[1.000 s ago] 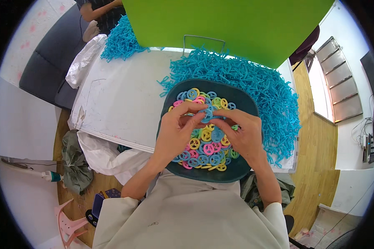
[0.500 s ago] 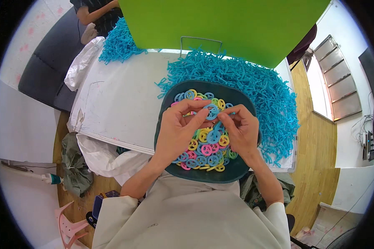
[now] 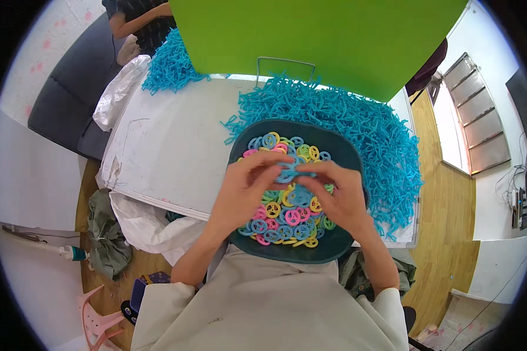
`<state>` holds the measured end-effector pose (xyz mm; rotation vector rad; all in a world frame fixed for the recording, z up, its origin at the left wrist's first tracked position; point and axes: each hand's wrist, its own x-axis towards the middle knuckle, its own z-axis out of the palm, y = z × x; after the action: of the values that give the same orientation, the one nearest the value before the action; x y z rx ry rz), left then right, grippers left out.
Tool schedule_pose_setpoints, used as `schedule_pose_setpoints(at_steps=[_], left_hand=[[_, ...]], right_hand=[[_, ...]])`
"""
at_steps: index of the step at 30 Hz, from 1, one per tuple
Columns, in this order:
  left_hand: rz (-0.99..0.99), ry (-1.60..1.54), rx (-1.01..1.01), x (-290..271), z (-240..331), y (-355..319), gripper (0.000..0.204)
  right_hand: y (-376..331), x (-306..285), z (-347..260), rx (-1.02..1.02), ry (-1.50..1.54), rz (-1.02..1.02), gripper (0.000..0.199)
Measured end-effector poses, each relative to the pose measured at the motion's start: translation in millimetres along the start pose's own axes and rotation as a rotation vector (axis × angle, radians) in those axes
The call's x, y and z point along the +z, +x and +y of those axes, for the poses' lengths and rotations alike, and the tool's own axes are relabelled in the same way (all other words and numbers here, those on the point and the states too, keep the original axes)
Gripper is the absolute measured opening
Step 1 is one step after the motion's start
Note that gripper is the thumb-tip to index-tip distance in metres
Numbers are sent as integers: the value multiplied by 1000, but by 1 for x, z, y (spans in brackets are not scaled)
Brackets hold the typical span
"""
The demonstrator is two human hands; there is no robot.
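Blue wheel (image 3: 287, 175), facing camera half second ago, now is tilted flatter. Left hand (image 3: 244, 188) pinches wheel above tub (image 3: 348, 153), toward far edge; right hand (image 3: 342, 194) pinches blue strip (image 3: 307, 174) just right, long axis left-right; whether touching, cannot tell.

Wheels (image 3: 293, 217) in tub (image 3: 304, 253), strips (image 3: 386, 146) behind on table (image 3: 170, 140), panel (image 3: 316, 41) beyond

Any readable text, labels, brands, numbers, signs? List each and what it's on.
None readable.
Plastic wheels: no lettering I can make out.
Green board: no lettering shows.
Shirt: small dark mark, too small to tell if it's writing.
Dark-blue object, lower left: markings too small to read.
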<state>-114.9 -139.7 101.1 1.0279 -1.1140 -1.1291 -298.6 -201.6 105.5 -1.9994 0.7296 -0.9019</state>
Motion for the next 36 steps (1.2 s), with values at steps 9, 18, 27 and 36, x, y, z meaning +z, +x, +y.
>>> schedule_pose_setpoints(at_steps=[9, 18, 27, 36], left_hand=[[784, 191, 43, -158, -69, -30, 24], [1046, 838, 225, -130, -56, -31, 28], [8, 831, 156, -28, 6, 13, 23], [-302, 1126, 242, -14, -34, 49, 23]], right_hand=[[53, -49, 47, 77, -295, 173, 21], [122, -45, 100, 397, -716, -246, 29], [90, -68, 58, 179, 31, 145, 26], [14, -49, 28, 337, 313, 59, 19]])
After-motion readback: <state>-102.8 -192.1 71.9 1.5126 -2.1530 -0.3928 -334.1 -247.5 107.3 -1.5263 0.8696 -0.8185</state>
